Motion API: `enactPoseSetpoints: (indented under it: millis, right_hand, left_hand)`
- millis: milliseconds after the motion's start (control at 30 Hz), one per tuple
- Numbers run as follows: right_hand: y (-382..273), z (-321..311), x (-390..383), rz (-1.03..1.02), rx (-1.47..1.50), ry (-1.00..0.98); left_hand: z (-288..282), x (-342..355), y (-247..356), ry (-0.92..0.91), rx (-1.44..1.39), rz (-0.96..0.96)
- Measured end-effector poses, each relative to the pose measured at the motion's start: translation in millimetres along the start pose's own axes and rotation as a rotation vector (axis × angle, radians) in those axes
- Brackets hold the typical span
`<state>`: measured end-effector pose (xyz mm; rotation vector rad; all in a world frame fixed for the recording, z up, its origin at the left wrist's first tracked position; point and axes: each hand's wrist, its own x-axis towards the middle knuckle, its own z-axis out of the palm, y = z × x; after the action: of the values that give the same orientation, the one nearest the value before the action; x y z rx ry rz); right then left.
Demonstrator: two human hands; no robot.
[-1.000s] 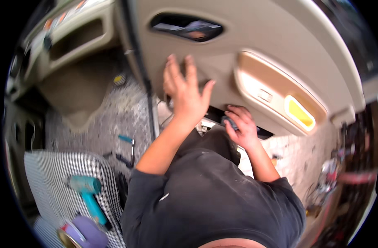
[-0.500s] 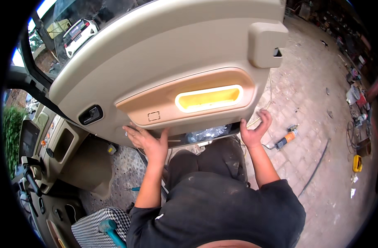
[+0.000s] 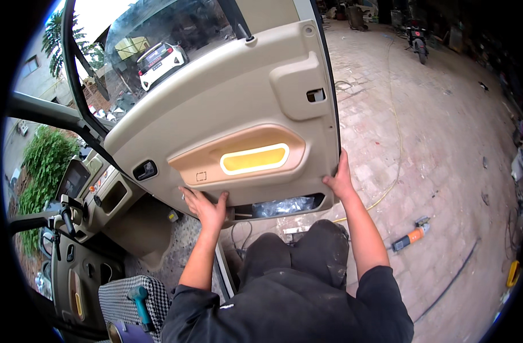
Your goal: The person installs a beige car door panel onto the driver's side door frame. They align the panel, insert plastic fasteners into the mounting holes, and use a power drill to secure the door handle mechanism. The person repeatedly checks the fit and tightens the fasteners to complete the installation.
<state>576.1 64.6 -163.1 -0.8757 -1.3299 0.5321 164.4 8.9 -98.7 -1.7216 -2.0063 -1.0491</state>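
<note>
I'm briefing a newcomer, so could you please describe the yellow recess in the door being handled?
Find the large beige door touched by the left hand and right hand, then the peach-toned panel on its lower half. The yellow recess is the elongated white-rimmed hollow in that panel. Its larger appearance sets it apart from the yellow strip at lower left.

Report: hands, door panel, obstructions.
Left hand on door panel, lower left; right hand at its right edge. Clear plastic in bottom pocket. Orange tool on floor, apart from panel.

We identify a beige door [image 3: 204, 114], a white-rimmed yellow pocket [image 3: 254, 160], a black-and-white checked seat [image 3: 116, 294] and a teal tool [image 3: 140, 304].
</note>
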Motion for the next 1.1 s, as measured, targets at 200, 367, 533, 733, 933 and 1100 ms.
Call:
enactPoseSetpoints:
  millis: [200, 367, 533, 733, 933, 1100]
  right_hand:
    - [-7, -1, -1, 0.015, 0.013, 0.034]
    - [14, 3, 6, 0.027, -0.032, 0.017]
    - [37, 3, -2, 0.089, -0.136, 0.027]
    - [24, 5, -5, 0.030, -0.025, 0.046]
    - [45, -16, -8, 0.013, -0.029, 0.062]
    - [64, -34, -11, -0.007, -0.049, 0.043]
  left_hand:
    - [1, -3, 9, -0.005, -0.012, -0.011]
    - [6, -2, 9, 0.024, -0.003, -0.018]
    - [13, -8, 7, 0.043, -0.077, -0.097]
    - [8, -12, 16, 0.094, -0.121, -0.104]
    - [14, -11, 24, 0.078, -0.191, -0.135]
    - [14, -19, 16, 0.043, -0.231, -0.171]
